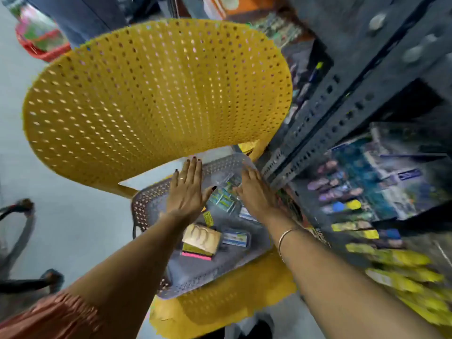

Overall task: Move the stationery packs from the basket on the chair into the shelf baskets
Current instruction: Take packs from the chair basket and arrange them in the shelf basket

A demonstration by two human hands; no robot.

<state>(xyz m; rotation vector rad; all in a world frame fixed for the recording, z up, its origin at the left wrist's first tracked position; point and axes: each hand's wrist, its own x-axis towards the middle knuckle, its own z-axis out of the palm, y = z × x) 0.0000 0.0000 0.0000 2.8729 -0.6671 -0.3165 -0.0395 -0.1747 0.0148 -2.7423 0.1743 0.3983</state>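
Flanking a clear pack (225, 176), left hand (187, 189) and right hand (254, 192) seem spread flat.

A stationery shop, with stock packed close on every side.
From 1 to 4 o'clock a grey slotted-steel rack (342, 101) stands crowded with goods: carded packs (367, 182) in rows at 3 o'clock and stacked yellow packs (403, 272) at 4 o'clock. At 11 o'clock a red basket (41, 48) on the pale floor (73, 228) holds more wrapped goods. In the middle a yellow plastic chair (156, 89) carries a grey basket (190, 277) of small boxed packs (201, 238) of stationery.
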